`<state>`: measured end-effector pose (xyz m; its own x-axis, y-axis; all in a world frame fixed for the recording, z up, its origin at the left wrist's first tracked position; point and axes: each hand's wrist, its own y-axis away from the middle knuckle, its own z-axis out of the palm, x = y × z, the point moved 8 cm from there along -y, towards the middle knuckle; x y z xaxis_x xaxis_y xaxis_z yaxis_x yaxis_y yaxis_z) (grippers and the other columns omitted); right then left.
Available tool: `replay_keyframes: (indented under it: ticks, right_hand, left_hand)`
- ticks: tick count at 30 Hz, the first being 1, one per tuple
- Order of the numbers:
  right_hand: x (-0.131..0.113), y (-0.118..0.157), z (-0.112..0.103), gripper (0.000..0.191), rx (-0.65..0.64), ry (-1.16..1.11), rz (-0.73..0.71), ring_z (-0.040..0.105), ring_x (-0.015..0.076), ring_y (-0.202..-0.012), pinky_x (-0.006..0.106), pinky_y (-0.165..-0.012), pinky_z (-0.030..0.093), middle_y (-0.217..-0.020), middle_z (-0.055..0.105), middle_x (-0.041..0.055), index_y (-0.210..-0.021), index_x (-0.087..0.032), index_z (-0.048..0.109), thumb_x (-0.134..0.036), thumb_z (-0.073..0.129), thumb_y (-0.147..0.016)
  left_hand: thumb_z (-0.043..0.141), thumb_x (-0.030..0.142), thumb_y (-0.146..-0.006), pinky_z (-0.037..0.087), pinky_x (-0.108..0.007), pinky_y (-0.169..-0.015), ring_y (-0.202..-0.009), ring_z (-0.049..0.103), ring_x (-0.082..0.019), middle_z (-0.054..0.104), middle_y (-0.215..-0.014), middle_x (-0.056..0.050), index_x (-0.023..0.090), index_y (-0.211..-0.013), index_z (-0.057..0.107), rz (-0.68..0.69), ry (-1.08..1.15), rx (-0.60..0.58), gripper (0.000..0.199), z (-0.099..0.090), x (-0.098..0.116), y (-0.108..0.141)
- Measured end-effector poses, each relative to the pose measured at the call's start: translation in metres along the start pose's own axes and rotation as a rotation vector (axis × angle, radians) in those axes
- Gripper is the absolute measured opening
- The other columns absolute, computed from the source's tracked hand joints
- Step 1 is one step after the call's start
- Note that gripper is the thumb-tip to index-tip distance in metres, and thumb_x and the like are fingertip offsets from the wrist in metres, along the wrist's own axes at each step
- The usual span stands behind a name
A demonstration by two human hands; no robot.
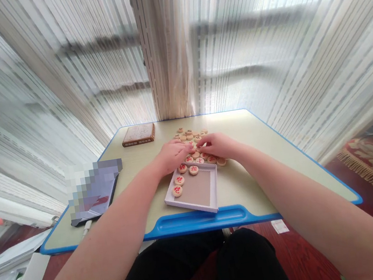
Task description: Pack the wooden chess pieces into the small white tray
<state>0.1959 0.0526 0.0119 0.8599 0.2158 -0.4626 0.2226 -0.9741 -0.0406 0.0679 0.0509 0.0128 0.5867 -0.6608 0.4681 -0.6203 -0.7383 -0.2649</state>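
Observation:
Round wooden Chinese chess pieces (pixel 200 160) lie in a loose heap on the table, several showing red characters. My left hand (pixel 174 155) reaches over the heap's left side, its fingers stretched out and their tips at the pieces. From the right, my right hand (pixel 220 145) comes to the heap with bent fingers, thumb and fingertips apart beside the pieces. Between the hands, a red-marked piece (pixel 190 144) is partly covered. Just nearer to me is a shallow white box tray (pixel 214 187), with several red-marked pieces along its left and far sides.
A brown box (pixel 138 134) lies at the table's far left. On the left edge rests a tablet (pixel 98 195), partly blurred, with a white cable plug (pixel 87 228) near it. The table's blue rim (pixel 200 220) has a groove in front of me. Curtains (pixel 172 67) hang behind.

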Motion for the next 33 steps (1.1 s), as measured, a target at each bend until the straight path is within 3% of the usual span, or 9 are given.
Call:
replay_keyframes:
  ticks: [5, 9, 14, 18, 23, 28, 33]
  right_hand:
    - [0.001, -0.001, 0.001, 0.037, 0.061, -0.209, 0.016, 0.059, 0.0093, -0.068, 0.020, -0.061, 0.048, -0.095, 0.069, 0.0036, -0.112, -0.019, 0.065, -0.018, 0.061, -0.076]
    - [0.000, -0.002, -0.001, 0.028, 0.105, -0.210, 0.017, 0.057, 0.0095, -0.067, 0.019, -0.060, 0.046, -0.087, 0.068, 0.0023, -0.093, -0.019, 0.072, -0.008, 0.057, -0.071]
    - [-0.003, -0.001, -0.001, 0.032, 0.042, -0.107, -0.006, 0.058, 0.0117, -0.067, 0.022, -0.062, 0.046, -0.079, 0.068, 0.0005, -0.080, -0.020, 0.075, -0.002, 0.052, -0.066]
    - [-0.007, 0.003, -0.008, 0.028, 0.123, -0.123, -0.017, 0.058, 0.0119, -0.067, 0.022, -0.063, 0.045, -0.082, 0.069, 0.0016, -0.085, -0.020, 0.075, -0.009, 0.052, -0.072]
    - [-0.027, 0.007, -0.002, 0.018, 0.126, -0.037, -0.169, 0.059, 0.0152, -0.078, 0.026, -0.070, 0.046, -0.089, 0.068, 0.0041, -0.089, -0.021, 0.074, -0.029, 0.065, -0.075]
    - [-0.027, 0.007, 0.003, 0.013, 0.094, 0.021, -0.119, 0.059, 0.0154, -0.076, 0.025, -0.068, 0.044, -0.084, 0.066, 0.0041, -0.081, -0.021, 0.075, -0.028, 0.065, -0.076]
    - [-0.024, 0.004, 0.004, 0.020, 0.095, 0.033, -0.086, 0.059, 0.0158, -0.073, 0.025, -0.062, 0.042, -0.081, 0.068, 0.0038, -0.083, -0.022, 0.075, -0.038, 0.066, -0.076]
  left_hand:
    - [0.027, 0.041, -0.093, 0.036, -0.034, -0.106, -0.111, 0.056, -0.020, 0.071, -0.109, -0.003, 0.021, -0.094, 0.074, 0.006, -0.041, 0.019, 0.052, -0.002, -0.002, 0.000]
    - [0.029, 0.041, -0.093, 0.036, -0.035, -0.105, -0.108, 0.058, -0.020, 0.072, -0.107, -0.003, 0.022, -0.091, 0.073, 0.027, -0.058, 0.039, 0.049, -0.004, -0.002, 0.000]
    - [0.026, 0.040, -0.093, 0.033, -0.034, -0.108, -0.113, 0.055, -0.020, 0.070, -0.111, -0.003, 0.022, -0.094, 0.073, 0.018, -0.081, 0.026, 0.051, -0.004, -0.003, 0.000]
    - [0.025, 0.041, -0.094, 0.031, -0.034, -0.108, -0.113, 0.055, -0.019, 0.069, -0.113, -0.001, 0.023, -0.097, 0.072, 0.035, -0.116, -0.007, 0.051, -0.002, 0.001, 0.000]
    - [0.023, 0.039, -0.094, 0.033, -0.037, -0.106, -0.115, 0.054, -0.020, 0.066, -0.121, -0.002, 0.023, -0.098, 0.072, 0.052, -0.121, -0.044, 0.052, 0.002, 0.001, -0.002]
    - [0.027, 0.037, -0.094, 0.036, -0.037, -0.102, -0.106, 0.057, -0.021, 0.071, -0.107, -0.005, 0.021, -0.094, 0.072, 0.024, -0.156, -0.002, 0.049, -0.003, -0.005, -0.004]
    - [0.032, 0.033, -0.092, 0.038, -0.038, -0.099, -0.105, 0.057, -0.023, 0.070, -0.105, -0.007, 0.019, -0.099, 0.071, -0.002, -0.231, 0.030, 0.042, -0.005, -0.007, -0.005]
